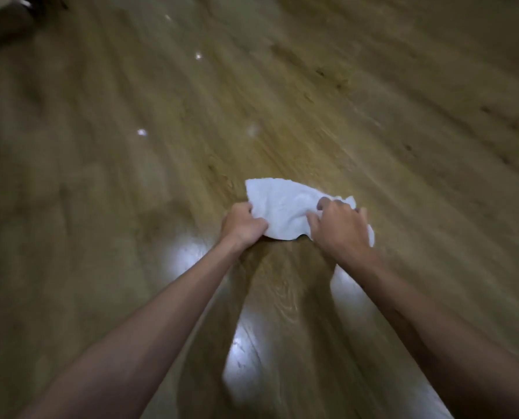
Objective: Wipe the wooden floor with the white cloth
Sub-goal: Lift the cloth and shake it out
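A crumpled white cloth (282,207) lies on the wooden floor (358,122) just ahead of me. My left hand (242,226) grips the cloth's left edge with curled fingers. My right hand (341,226) holds the cloth's right side, its fingers bent over and into the fabric. Both forearms reach forward from the bottom of the view. The cloth's right end is partly hidden under my right hand.
Shiny light patches (188,258) show on the planks near my wrists and between my arms. Small white specks (141,132) dot the floor farther off. A dark blurred object (1,22) sits at the top left corner.
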